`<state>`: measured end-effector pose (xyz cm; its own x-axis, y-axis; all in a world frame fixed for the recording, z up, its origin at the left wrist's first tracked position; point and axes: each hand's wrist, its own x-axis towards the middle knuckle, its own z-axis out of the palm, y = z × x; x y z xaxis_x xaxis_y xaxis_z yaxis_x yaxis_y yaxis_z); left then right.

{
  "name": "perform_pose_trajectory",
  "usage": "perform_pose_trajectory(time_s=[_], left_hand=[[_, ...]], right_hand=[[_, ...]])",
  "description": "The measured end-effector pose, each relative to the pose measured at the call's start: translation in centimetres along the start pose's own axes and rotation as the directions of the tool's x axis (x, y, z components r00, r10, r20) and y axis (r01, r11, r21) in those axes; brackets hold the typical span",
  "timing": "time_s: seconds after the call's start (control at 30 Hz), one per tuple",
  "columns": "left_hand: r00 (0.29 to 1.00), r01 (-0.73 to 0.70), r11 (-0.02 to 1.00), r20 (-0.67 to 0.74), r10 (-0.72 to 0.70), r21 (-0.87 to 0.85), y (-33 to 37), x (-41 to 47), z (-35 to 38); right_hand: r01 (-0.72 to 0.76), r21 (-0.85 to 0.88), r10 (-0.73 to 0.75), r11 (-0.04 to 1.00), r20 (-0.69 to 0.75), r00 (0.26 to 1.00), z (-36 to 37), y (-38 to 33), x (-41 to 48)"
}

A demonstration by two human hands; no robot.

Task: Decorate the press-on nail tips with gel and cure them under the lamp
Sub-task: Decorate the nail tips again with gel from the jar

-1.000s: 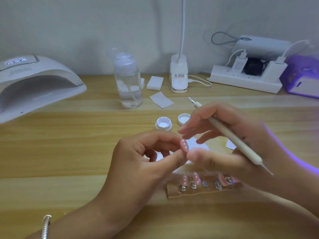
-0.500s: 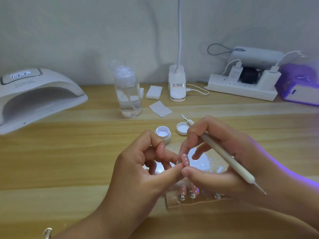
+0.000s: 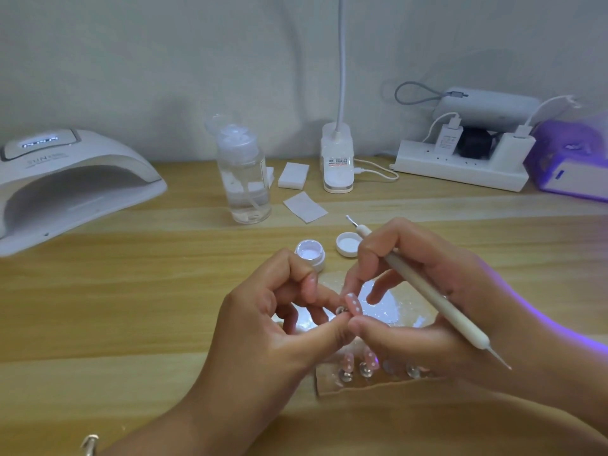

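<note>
A pink nail tip with white dots [image 3: 352, 303] on a small clear stand is pinched between the thumb and fingers of my left hand [image 3: 263, 327]. My right hand [image 3: 424, 307] touches the same tip with thumb and forefinger while a white dotting pen [image 3: 424, 289] lies gripped across its fingers. Below the hands, a brown holder strip [image 3: 332, 386] carries several more pink tips on stands, partly hidden by my right hand. An open gel pot [image 3: 310, 254] and its lid [image 3: 348, 244] sit just beyond. The big white curing lamp [image 3: 65, 179] stands at the far left.
A clear pump bottle [image 3: 245, 179], white wipes [image 3: 304, 205], a clip lamp base [image 3: 338, 159], a power strip with chargers [image 3: 460, 166] and a small lit purple lamp [image 3: 572, 162] line the back of the wooden desk [image 3: 115, 307]. A shiny foil palette [image 3: 398, 307] lies under the hands.
The view has tilted so everything sits lower in frame. Both hands stay together on the dotted tip, shifted slightly down toward the holder strip.
</note>
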<state>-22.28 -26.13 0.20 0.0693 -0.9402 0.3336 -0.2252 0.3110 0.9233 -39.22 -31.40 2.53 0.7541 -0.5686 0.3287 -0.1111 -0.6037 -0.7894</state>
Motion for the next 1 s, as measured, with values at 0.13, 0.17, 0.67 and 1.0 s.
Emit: perform_pose_trajectory(time_s=[0.13, 0.17, 0.67, 1.0], left_hand=[[1.000, -0.007, 1.000, 0.007, 0.007, 0.005, 0.0, 0.0, -0.1], [1.000, -0.007, 1.000, 0.006, 0.007, 0.006, -0.1, 0.0, -0.1], [0.999, -0.045, 0.999, -0.006, 0.045, -0.008, 0.0, 0.0, -0.1], [0.999, -0.047, 0.999, 0.019, 0.048, -0.007, -0.1, 0.0, -0.1]], right_hand=[[0.049, -0.049, -0.061, 0.998, -0.279, 0.958, 0.0, 0.0, -0.6], [0.053, -0.040, -0.062, 0.998, -0.281, 0.958, -0.2, 0.2, -0.3], [0.046, -0.067, -0.066, 0.997, -0.333, 0.941, -0.7, -0.6, 0.1], [0.066, -0.128, -0.098, 0.990, -0.261, 0.960, -1.1, -1.3, 0.2]])
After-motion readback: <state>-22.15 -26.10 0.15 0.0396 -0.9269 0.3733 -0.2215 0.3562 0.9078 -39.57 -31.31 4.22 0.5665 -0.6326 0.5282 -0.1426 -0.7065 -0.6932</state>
